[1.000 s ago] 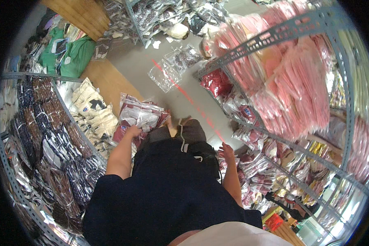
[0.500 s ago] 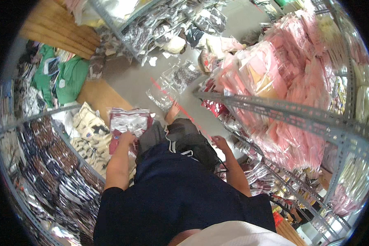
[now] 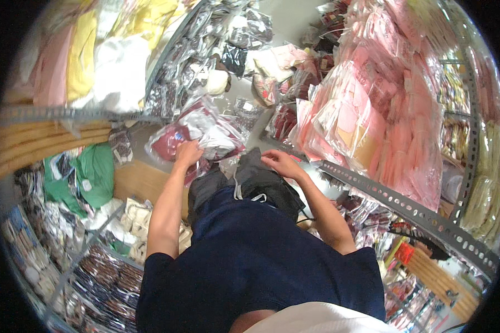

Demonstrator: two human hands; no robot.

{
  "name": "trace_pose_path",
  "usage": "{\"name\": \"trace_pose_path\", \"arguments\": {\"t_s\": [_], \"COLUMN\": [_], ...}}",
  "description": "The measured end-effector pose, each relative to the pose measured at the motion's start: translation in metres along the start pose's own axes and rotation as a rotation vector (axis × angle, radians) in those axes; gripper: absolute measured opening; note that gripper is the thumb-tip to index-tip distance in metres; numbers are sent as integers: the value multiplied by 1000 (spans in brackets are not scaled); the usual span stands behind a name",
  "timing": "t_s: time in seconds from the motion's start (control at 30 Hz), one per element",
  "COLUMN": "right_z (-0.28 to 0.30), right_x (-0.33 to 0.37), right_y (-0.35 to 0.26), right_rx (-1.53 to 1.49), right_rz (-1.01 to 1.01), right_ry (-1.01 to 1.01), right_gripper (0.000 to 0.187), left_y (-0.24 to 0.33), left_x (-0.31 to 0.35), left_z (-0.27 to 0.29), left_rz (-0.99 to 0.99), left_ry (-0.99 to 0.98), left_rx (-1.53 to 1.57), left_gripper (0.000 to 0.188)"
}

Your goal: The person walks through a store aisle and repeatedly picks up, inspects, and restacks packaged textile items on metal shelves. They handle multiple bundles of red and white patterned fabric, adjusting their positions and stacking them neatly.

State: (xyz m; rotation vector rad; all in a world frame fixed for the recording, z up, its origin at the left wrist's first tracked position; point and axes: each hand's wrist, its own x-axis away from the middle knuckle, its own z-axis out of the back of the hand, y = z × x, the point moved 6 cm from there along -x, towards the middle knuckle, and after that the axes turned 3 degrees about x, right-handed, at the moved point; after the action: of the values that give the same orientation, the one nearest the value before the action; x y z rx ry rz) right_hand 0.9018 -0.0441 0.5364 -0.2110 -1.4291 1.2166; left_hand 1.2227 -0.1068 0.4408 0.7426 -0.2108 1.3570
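My left hand [image 3: 189, 153] is closed on the near edge of some maroon garments in clear plastic bags [image 3: 219, 130]. The bagged bundle is held out in front of my knees, tilted and glossy, with a white or silvery patch on top. How many bags it has is hard to tell. My right hand [image 3: 280, 163] is beside my right knee, fingers loosely bent and apart, with nothing visible in them. It is close to my dark grey shorts [image 3: 261, 180] and apart from the bundle.
Pink bagged garments [image 3: 366, 111] pile high at right behind a perforated metal shelf bar [image 3: 405, 205]. More bagged clothes [image 3: 205, 50] lie ahead on the floor. At left are a green garment [image 3: 94, 172], a brown cardboard piece [image 3: 141, 180] and racks of dark bagged stock [image 3: 108, 275].
My left hand has carried the maroon bagged garments from beside my left thigh forward and to the right. My right hand has moved forward and inward to my knee. The view has shifted.
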Motion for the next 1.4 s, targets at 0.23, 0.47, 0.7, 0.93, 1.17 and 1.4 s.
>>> {"name": "trace_pose_path", "arguments": {"t_s": [0.23,0.47,0.7,0.93,1.17,1.4], "right_z": [54,103,200,298,373,434], "right_x": [-12,-53,-152,-191,-214,-239], "right_y": [-35,-48,-48,-81,-105,-92], "right_rx": [-169,-419,-704,-644,-441,-460], "right_rz": [-45,-97,-86,-171,-315,-432], "right_ry": [559,828,816,788,789,933], "right_gripper": [27,26,26,28,28,28], "left_y": [88,146,144,291,366,399], "left_x": [-127,-271,-385,-499,-575,-671], "left_z": [122,179,175,296,366,323], "left_rz": [-301,-350,-288,-359,-456,-405], "left_ry": [-13,-124,-282,-149,-87,-177], "left_rx": [-19,-216,-262,-380,-364,-414], "left_gripper": [33,38,53,42,39,39]}}
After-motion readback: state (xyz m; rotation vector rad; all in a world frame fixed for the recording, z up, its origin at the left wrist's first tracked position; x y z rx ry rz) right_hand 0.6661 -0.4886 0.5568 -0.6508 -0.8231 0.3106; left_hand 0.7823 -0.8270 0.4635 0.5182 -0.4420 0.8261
